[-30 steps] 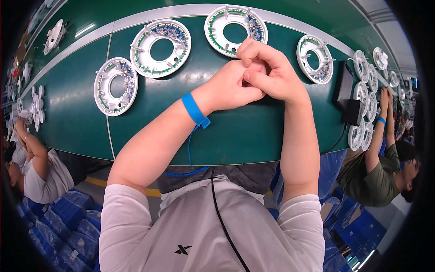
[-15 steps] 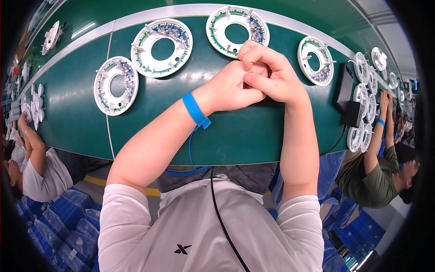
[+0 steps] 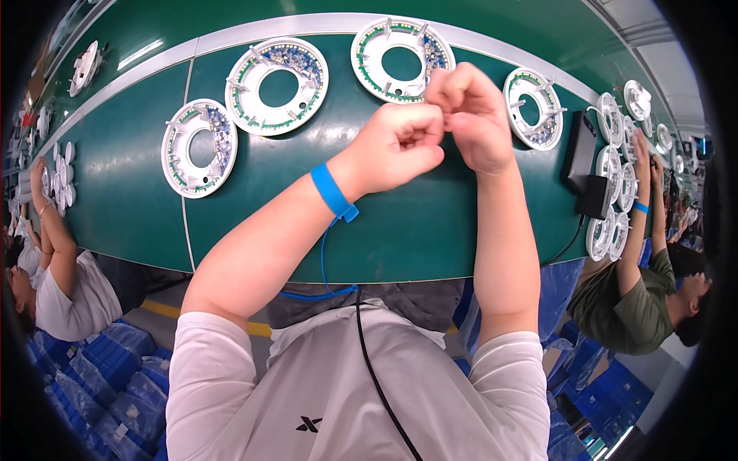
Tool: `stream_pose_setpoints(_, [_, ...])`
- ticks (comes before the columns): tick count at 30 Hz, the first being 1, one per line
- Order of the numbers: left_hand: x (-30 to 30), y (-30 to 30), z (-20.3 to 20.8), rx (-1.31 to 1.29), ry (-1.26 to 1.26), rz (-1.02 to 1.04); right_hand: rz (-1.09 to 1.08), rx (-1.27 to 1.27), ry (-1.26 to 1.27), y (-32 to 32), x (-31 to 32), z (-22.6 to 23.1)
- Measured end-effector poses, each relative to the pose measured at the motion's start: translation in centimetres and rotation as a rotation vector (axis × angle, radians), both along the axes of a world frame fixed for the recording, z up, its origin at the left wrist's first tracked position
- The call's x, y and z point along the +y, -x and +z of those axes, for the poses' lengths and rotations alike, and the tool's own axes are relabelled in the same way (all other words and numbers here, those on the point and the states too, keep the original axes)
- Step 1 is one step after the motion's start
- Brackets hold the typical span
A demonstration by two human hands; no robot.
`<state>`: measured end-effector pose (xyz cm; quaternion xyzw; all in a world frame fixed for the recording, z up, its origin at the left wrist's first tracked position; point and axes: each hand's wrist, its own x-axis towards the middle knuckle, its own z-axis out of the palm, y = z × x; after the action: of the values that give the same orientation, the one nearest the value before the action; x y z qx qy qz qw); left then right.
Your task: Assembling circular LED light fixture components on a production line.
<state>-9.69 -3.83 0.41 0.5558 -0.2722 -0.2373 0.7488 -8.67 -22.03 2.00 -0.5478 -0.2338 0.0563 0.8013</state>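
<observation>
Both my hands meet above the green worktop [image 3: 369, 230]. My left hand [image 3: 401, 146], with a blue strap [image 3: 329, 190] at its wrist, is curled closed. My right hand [image 3: 475, 115] has its fingers bent and pressed toward the thumb, touching or almost touching the left one. Whatever they may hold is hidden or too small to make out. Just beyond them lies a white ring-shaped housing [image 3: 369, 58] carrying a circuit board and upright posts. Similar ring housings sit to the left, one large [image 3: 240, 100] and one smaller [image 3: 175, 157], and another ring housing [image 3: 511, 96] to the right.
A black box-shaped device [image 3: 582, 150] with a cable stands at the right, beside several white rings [image 3: 602, 234]. Co-workers sit at both sides, one in a white shirt [image 3: 81, 307], one in dark green [image 3: 615, 307]. Blue wrapped crates [image 3: 123, 407] stand below left.
My hands have drawn slightly apart from being clasped together. My right hand has risen a little and its fingers have curled. The co-workers' hands have moved too.
</observation>
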Motion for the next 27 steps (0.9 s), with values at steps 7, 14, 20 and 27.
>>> stream_pose_setpoints(7, [-0.7,0.0,-0.2,0.124,0.191,0.249,0.262,0.222,-0.443,0.4,-0.8,0.2])
stream_pose_setpoints(14, [-1.1,0.1,-0.3,0.078,0.123,0.236,0.623,0.200,-0.632,-0.4,-0.8,-0.4])
stream_pose_setpoints(20, [-0.6,0.1,-0.3,0.037,0.057,0.124,0.717,0.209,-0.749,0.3,0.2,1.0])
stream_pose_setpoints(27, [-1.3,0.2,-0.1,0.000,0.102,0.121,0.763,0.132,-0.745,0.4,0.2,0.9])
